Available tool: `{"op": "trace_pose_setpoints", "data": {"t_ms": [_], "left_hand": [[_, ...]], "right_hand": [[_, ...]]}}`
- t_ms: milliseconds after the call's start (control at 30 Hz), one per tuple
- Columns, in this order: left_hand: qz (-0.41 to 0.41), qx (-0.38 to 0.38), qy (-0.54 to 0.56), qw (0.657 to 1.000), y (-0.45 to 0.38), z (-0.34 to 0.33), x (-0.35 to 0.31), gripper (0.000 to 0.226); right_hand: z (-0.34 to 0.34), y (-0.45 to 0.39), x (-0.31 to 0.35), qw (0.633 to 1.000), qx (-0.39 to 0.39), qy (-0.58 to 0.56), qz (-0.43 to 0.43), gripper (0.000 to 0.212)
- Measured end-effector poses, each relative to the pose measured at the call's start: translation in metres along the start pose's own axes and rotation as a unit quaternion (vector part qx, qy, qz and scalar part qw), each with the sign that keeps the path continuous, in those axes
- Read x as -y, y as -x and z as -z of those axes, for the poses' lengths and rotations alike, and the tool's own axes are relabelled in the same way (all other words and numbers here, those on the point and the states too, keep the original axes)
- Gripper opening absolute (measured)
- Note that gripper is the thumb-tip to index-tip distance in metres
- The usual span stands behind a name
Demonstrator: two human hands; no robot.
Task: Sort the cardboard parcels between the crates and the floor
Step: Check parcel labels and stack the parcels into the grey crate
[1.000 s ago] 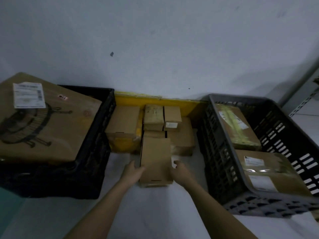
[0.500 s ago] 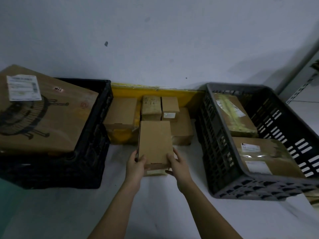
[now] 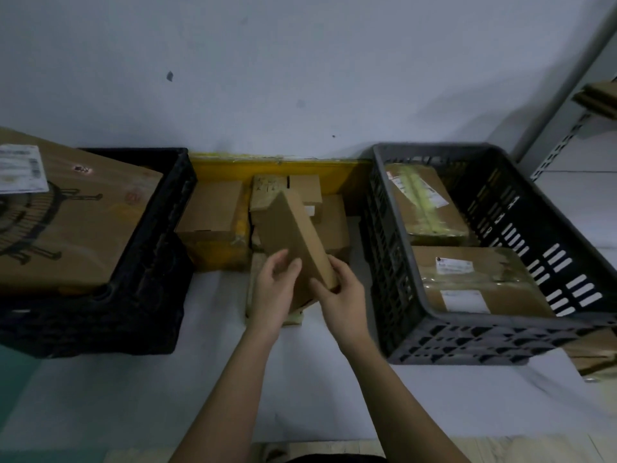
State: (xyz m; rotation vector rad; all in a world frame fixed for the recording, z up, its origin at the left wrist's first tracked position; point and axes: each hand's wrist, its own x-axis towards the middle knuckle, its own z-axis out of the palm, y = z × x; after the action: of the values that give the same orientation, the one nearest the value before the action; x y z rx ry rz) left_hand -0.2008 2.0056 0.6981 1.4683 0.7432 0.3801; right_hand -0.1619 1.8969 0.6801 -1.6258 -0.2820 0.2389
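A small flat cardboard parcel (image 3: 289,232) is lifted off the floor and tilted, its far end pointing up and left. My right hand (image 3: 339,300) grips its near lower corner. My left hand (image 3: 276,290) touches its left face with relaxed fingers. Behind it several small parcels (image 3: 213,212) are stacked on the floor against a yellow board (image 3: 277,165). A black crate (image 3: 157,262) on the left carries a large printed box (image 3: 73,222). A grey crate (image 3: 417,305) on the right holds two taped parcels (image 3: 474,279).
A white wall (image 3: 300,68) closes off the back. Metal shelving (image 3: 567,135) stands at the far right with cardboard on it. Another flat piece of cardboard (image 3: 297,312) lies on the pale floor (image 3: 167,396) under my hands.
The parcel rose from the floor stack and turned from lying flat to tilted on edge. My left hand shifted from gripping its side to touching its face. The camera moved closer.
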Motion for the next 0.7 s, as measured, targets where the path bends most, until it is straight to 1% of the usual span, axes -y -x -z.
{"op": "trace_pose_setpoints", "data": {"t_ms": [100, 167, 233, 267, 333, 367, 400, 433, 500, 533, 567, 633, 700], "left_hand": [[0.018, 0.027, 0.091, 0.995, 0.003, -0.014, -0.008, 0.037], [0.026, 0.027, 0.128, 0.991, 0.003, -0.017, -0.01, 0.044], [0.025, 0.018, 0.134, 0.99, 0.002, -0.016, -0.009, 0.056], [0.023, 0.011, 0.127, 0.992, 0.002, -0.015, -0.009, 0.054], [0.031, 0.001, 0.128, 0.991, -0.001, -0.011, -0.009, 0.042], [0.038, 0.001, 0.135, 0.99, -0.002, -0.009, -0.01, 0.039], [0.042, 0.004, 0.145, 0.989, -0.002, -0.006, -0.012, 0.038], [0.041, 0.009, 0.154, 0.987, -0.002, -0.004, -0.014, 0.038], [0.035, 0.023, 0.166, 0.985, -0.001, 0.001, -0.018, 0.037], [0.035, 0.027, 0.169, 0.985, 0.0, 0.004, -0.019, 0.037], [0.036, 0.034, 0.175, 0.983, 0.0, 0.007, -0.02, 0.036], [0.037, 0.047, 0.187, 0.981, -0.001, 0.013, -0.021, 0.035], [0.035, 0.061, 0.182, 0.981, -0.001, 0.017, -0.023, 0.035]], "right_hand": [[0.004, 0.002, 0.009, 0.995, 0.032, 0.066, 0.069, 0.051], [0.008, 0.003, 0.013, 0.98, 0.046, 0.135, 0.136, 0.059], [0.011, 0.004, 0.016, 0.956, 0.072, 0.199, 0.202, 0.063], [0.012, 0.004, 0.017, 0.949, 0.096, 0.218, 0.207, 0.065], [0.015, 0.006, 0.017, 0.95, 0.143, 0.216, 0.172, 0.062], [0.017, 0.008, 0.017, 0.959, 0.147, 0.191, 0.151, 0.056], [0.019, 0.009, 0.017, 0.968, 0.132, 0.161, 0.139, 0.048], [0.021, 0.009, 0.019, 0.976, 0.088, 0.135, 0.144, 0.041], [0.027, 0.004, 0.02, 0.98, -0.022, 0.125, 0.153, 0.032], [0.031, 0.0, 0.021, 0.983, -0.055, 0.12, 0.129, 0.033], [0.035, -0.004, 0.024, 0.989, -0.064, 0.104, 0.084, 0.036], [0.039, -0.009, 0.026, 0.999, -0.027, 0.018, -0.016, 0.044], [0.039, -0.01, 0.026, 0.994, 0.012, -0.082, -0.065, 0.042]]}}
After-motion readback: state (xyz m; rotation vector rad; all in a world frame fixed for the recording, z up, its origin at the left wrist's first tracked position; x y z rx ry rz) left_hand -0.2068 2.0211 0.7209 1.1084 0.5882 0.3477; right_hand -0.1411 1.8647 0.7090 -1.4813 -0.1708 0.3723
